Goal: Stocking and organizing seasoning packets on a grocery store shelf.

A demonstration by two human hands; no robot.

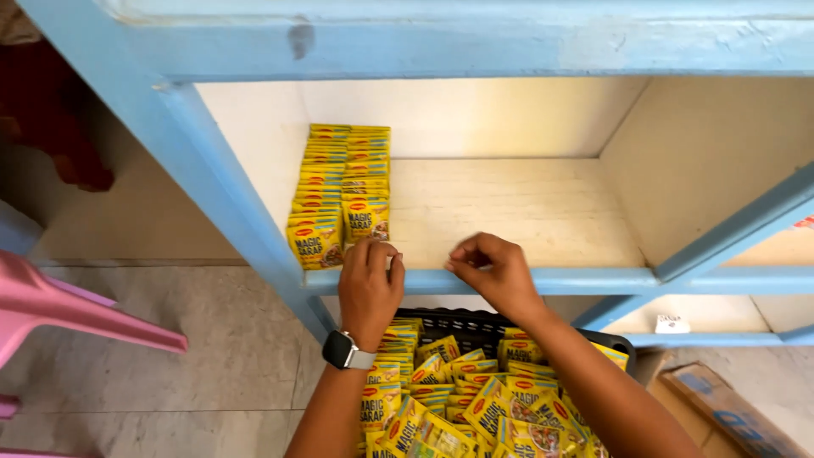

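Observation:
Two rows of small yellow sachets (339, 187) stand on the left of a pale wooden shelf (526, 212) with a blue frame. My left hand (370, 284), with a dark watch on the wrist, touches the front sachet (366, 219) of the right row at the shelf's front edge. My right hand (496, 271) hovers beside it at the shelf edge, fingers curled together; I cannot see anything in it. Below both arms, a black plastic basket (475, 326) holds a loose heap of the same yellow sachets (458, 399).
A blue shelf post (229, 195) runs down on the left. A pink plastic chair (51, 309) stands on the tiled floor at far left. A cardboard box (729, 411) lies at the bottom right, by a lower shelf (721, 318).

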